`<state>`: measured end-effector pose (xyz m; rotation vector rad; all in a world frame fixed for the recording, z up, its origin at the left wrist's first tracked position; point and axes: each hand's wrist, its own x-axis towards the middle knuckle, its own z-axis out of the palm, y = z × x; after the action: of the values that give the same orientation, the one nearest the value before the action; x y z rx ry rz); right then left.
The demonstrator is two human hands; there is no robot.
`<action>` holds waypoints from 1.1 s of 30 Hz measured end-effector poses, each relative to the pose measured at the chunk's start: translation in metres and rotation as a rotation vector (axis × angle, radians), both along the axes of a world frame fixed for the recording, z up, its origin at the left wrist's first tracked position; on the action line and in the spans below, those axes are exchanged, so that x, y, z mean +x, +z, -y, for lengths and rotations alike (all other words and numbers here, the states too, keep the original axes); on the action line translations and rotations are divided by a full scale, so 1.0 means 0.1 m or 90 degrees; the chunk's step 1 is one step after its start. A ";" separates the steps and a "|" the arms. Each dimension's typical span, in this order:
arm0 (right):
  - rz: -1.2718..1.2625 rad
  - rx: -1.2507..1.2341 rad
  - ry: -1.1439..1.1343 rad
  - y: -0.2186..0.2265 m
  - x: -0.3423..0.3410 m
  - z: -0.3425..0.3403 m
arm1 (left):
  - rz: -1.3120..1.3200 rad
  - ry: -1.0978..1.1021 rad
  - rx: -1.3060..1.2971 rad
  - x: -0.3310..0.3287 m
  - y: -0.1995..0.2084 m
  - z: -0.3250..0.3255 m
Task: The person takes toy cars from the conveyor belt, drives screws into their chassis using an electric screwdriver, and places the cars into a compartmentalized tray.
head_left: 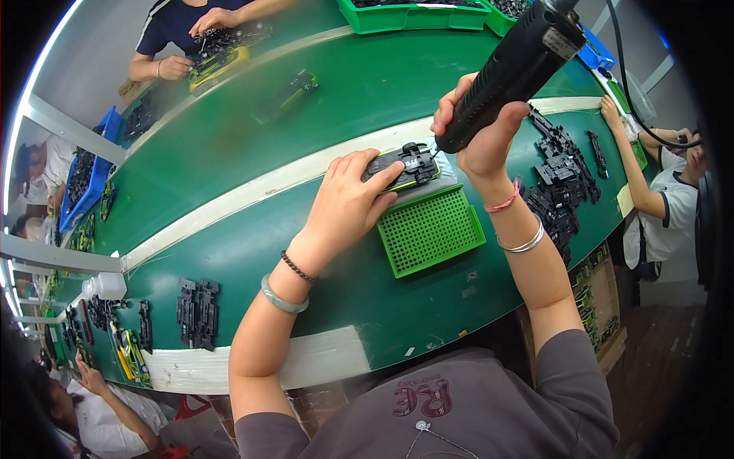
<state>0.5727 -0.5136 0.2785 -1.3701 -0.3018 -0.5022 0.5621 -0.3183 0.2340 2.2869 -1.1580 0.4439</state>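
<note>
Black plastic all over this bench, honestly. The toy car (pixel 417 168) is belly up just beyond a green tray (pixel 432 229), with a sliver of lime body along its edge. Left hand (pixel 348 187) is closed over one end of it, fingers across the underside. Right hand (pixel 485 145) is wrapped round a chunky black powered screwdriver (pixel 508 73), nose angled down at the car's other end — can't tell whether the bit is seated in anything.

Progress-wise, I'd call this one mid-fastening: base and body look mated, the screwing looks unfinished. Plenty left too, I reckon, since a messy heap of black chassis parts (pixel 562 183) lies beyond the right forearm, plus a neater cluster (pixel 197 314) over on the left. Some lime cars (pixel 131 356) lie farther left, no idea if those are done.

Texture-wise it's a fun mix: the tray is shiny moulded plastic, a grid of round holes inside a raised rim. Chassis bits are flat, long and jagged-edged, the driver a fat matte cylinder. The table (pixel 245 252) is smooth deep green — and the stone-look bangle (pixel 284 297) on the left forearm is a paler green again.
</note>
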 end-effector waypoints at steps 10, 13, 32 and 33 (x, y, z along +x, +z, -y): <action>-0.018 -0.024 0.021 -0.10 0.09 -0.07 | -0.034 -0.022 -0.007 0.05 -0.02 -0.01; -0.032 -0.021 -0.013 -0.09 0.07 -0.09 | -0.051 -0.027 -0.008 0.05 -0.05 -0.01; 0.142 0.119 0.032 0.24 -0.31 -0.23 | -0.037 -0.036 -0.044 0.08 -0.11 -0.04; 0.186 0.193 0.097 0.28 -0.45 -0.29 | -0.040 -0.039 -0.055 0.08 -0.11 -0.04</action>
<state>0.5276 -0.4850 0.3069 -0.9712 -0.5410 -0.5947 0.5702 -0.3146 0.2228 2.1691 -1.1521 0.3880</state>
